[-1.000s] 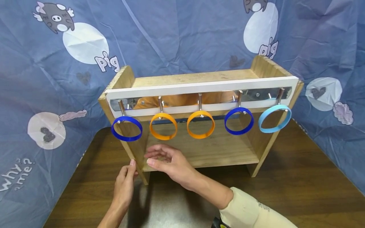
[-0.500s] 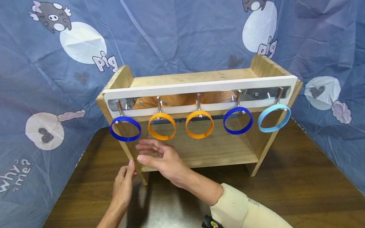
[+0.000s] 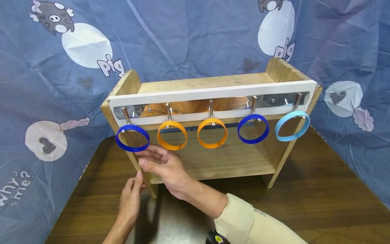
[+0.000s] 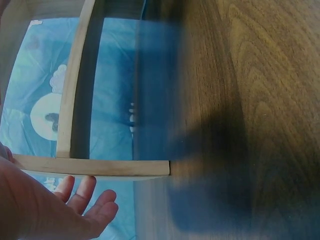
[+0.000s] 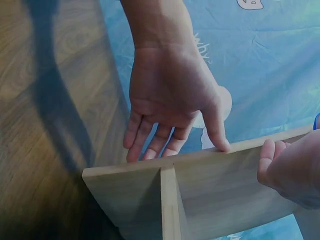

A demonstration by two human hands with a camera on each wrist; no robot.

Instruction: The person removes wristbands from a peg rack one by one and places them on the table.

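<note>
Near the lower left of a wooden shelf [image 3: 234, 159], my left hand [image 3: 131, 198] touches the side panel [image 5: 200, 157] with its thumb on the front edge. Its other fingers [image 5: 162, 141] are fairly straight along the panel's outer side. My right hand [image 3: 169, 169] reaches across to the same panel, fingers loosely bent and thumb apart, holding nothing visible. Just above it a dark blue ring [image 3: 132, 148] hangs from a metal peg. Further right hang an orange ring [image 3: 173, 147], a second orange ring [image 3: 212, 146], another dark blue ring [image 3: 253, 141] and a light blue ring [image 3: 287, 138].
A white-framed reflective strip [image 3: 192, 106] bearing the metal pegs runs across the shelf's front. The shelf stands on a dark wooden table [image 3: 323, 196]. Blue printed cloth [image 3: 189, 40] hangs behind and at both sides.
My right hand has moved left and slightly up, from inside the shelf to the left side panel. My left hand stays at the panel. The rings hang as before.
</note>
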